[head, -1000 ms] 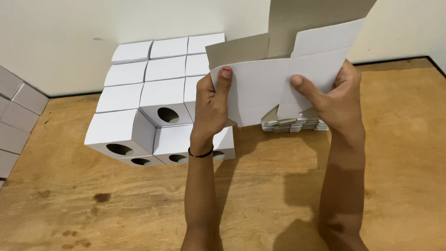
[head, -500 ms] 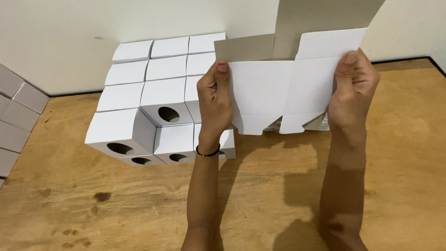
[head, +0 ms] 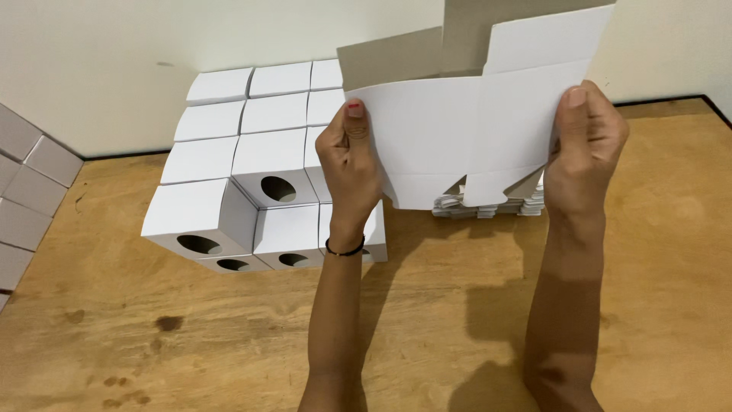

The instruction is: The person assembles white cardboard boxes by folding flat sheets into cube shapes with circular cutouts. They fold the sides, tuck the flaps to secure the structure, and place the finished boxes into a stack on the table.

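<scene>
I hold a flat white cardboard box blank (head: 457, 130) upright above the table, its grey inner flaps showing at the top. My left hand (head: 352, 164) grips its left edge with the thumb on the white face. My right hand (head: 583, 149) grips the right edge the same way. Behind the blank's lower edge lies a low stack of flat white blanks (head: 488, 204), mostly hidden.
A stepped pile of folded white boxes (head: 252, 175) with oval holes in their front faces stands at the left against the pale wall. Grey flat pieces (head: 27, 198) lean at the far left edge. The wooden table (head: 457, 305) carries dark stains near the front left.
The blank has been spread wider and flatter between my hands. My right hand moved right and up to the blank's right edge; my left hand stayed at the left edge.
</scene>
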